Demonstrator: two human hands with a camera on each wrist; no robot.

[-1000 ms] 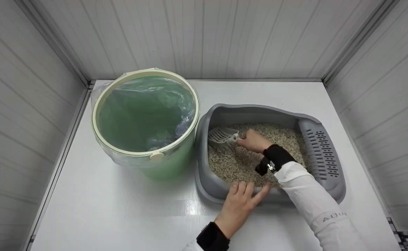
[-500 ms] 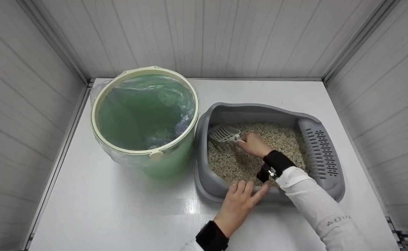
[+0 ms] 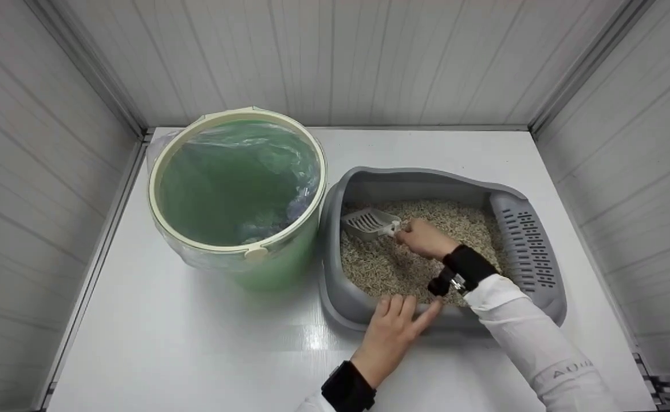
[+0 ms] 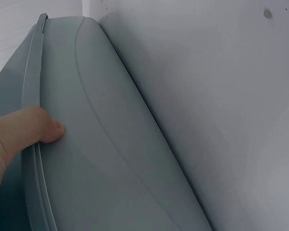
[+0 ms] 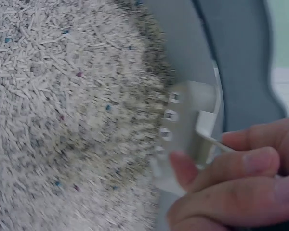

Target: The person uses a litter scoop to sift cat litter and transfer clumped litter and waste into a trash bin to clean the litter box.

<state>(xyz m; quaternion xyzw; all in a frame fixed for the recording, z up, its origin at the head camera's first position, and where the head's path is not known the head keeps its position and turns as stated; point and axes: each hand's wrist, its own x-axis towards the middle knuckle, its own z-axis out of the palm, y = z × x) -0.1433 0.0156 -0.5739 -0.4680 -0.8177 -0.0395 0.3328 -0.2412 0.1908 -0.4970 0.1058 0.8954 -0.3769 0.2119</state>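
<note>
In the head view, my right hand (image 3: 426,239) grips the handle of a pale slotted litter scoop (image 3: 369,222) inside the grey litter box (image 3: 330,274). The scoop's head is at the box's left wall, above the litter (image 3: 381,266). Up close in the right wrist view, fingers curl round the thin handle of the scoop (image 5: 185,115), which sits beside the wall; its contents are hidden. My left hand (image 3: 389,337) holds the box's front rim, fingertips over the edge. In the left wrist view, the hand's digit (image 4: 50,131) bends over the rim onto the wall.
A green bin (image 3: 278,269) with a cream rim and clear plastic liner stands close to the box's left side. The box has a perforated step (image 3: 527,246) on its right. Panelled walls (image 3: 335,63) enclose the white table (image 3: 226,355) at the back and sides.
My right hand and the scoop have shifted slightly right, and the scoop's head has changed its tilt. The left hand stays in place on the rim.
</note>
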